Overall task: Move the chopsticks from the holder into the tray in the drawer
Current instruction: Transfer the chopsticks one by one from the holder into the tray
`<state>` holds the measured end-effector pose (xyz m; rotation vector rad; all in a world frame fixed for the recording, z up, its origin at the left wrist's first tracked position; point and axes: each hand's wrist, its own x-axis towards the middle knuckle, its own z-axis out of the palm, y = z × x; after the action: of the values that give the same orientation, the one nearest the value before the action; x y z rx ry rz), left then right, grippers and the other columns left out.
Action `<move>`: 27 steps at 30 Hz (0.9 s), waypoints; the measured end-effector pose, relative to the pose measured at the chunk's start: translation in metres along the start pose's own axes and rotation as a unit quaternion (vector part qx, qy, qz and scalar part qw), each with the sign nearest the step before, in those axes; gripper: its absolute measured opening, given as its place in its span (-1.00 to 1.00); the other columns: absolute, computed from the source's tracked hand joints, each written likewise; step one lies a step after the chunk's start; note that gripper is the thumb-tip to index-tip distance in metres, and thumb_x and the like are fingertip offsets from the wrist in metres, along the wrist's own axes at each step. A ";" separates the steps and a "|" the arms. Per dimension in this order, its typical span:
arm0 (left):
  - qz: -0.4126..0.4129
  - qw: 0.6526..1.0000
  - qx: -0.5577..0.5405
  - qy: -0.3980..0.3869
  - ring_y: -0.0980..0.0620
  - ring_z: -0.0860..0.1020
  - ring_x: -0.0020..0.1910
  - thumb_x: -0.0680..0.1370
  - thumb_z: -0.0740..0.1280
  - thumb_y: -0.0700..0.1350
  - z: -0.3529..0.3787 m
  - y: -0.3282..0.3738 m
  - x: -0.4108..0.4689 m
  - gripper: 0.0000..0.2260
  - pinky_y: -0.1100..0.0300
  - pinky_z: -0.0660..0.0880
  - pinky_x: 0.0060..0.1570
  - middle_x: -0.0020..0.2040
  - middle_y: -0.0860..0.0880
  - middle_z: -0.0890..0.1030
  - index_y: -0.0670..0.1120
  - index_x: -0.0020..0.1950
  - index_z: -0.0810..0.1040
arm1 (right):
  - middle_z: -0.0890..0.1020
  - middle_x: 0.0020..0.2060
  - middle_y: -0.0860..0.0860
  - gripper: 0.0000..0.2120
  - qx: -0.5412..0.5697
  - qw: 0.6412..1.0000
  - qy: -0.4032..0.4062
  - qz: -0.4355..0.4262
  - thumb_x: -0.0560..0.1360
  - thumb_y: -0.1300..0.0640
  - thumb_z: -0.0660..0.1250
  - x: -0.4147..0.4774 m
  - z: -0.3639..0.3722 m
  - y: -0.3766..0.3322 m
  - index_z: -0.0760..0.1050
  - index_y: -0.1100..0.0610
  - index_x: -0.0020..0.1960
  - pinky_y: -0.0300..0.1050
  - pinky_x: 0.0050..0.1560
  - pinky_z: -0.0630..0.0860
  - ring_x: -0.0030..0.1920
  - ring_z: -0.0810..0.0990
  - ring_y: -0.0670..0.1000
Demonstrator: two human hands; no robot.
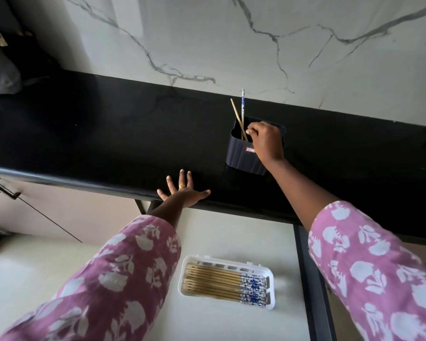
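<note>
At frame centre our left hand [182, 193] lay open, bracing on the counter [84, 134], while our right hand [266, 141] pinched chopsticks [241, 114] in the holder [241, 156].

The left hand [182, 193] lies flat, fingers [169, 182] spread (ring on one); the right hand [266, 141] reaches forward, fingers curled.

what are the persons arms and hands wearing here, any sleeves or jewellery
Both arms wear loose pink sleeves printed with pale, whitish flower and leaf shapes, ending partway down the forearm, on the left sleeve and right sleeve alike. The left hand has a gold ring on one finger. The right hand shows no jewellery.
</note>
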<state>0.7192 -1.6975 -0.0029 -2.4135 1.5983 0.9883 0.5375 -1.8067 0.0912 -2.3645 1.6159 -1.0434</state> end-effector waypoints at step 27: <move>-0.003 1.000 0.002 -0.029 -0.19 -0.30 0.50 0.46 0.06 0.42 -0.005 0.000 0.006 -0.20 -0.34 -0.20 0.36 0.54 0.14 -0.25 0.12 0.54 -0.22 | 0.65 0.04 0.28 -0.80 0.161 0.932 -0.045 0.323 0.47 0.34 0.29 0.075 0.049 0.018 0.60 0.35 0.05 -0.07 0.15 0.53 0.10 0.62 0.18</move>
<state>0.7231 -1.7045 -0.0022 -2.3614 1.5726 1.0438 0.5666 -1.8924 0.0822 -1.4813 1.8195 -0.9374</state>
